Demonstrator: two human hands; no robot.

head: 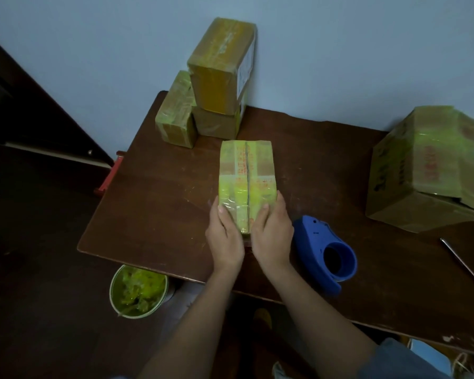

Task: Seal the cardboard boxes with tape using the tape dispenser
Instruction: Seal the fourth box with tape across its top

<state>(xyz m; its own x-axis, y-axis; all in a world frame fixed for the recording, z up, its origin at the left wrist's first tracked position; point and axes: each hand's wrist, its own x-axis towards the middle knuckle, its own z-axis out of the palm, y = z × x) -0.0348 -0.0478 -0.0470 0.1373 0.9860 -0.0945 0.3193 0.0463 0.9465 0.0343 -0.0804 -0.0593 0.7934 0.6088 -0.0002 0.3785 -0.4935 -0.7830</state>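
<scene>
1. At the near edge of the table (153, 192), a small box (245, 181) is being held at its near end by both hands: the left hand (225, 236) is being pressed against its left side with the thumb lying on top, and the right hand (272, 233) is being laid over its right side, fingers fairly straight. Whether that counts as a proper grip can't quite be told.
2. That box is already being covered by yellowish tape across the top, but the middle seam is still showing as a dark line, so it's probably being readied for one more strip.
3. The tape dispenser (326, 253) is lying just beside the right hand, not being touched by anything.
4. At the back by the wall, a stack of three boxes (216, 86) is sitting fully wrapped, so those are likely being counted as done.
5. Over on the right, a big box (427, 165) is being left tipped over, its flap looking loose underneath, so that one's probably still waiting.
6. Down on the floor, a bin (138, 291) is being filled with tape scraps.
</scene>
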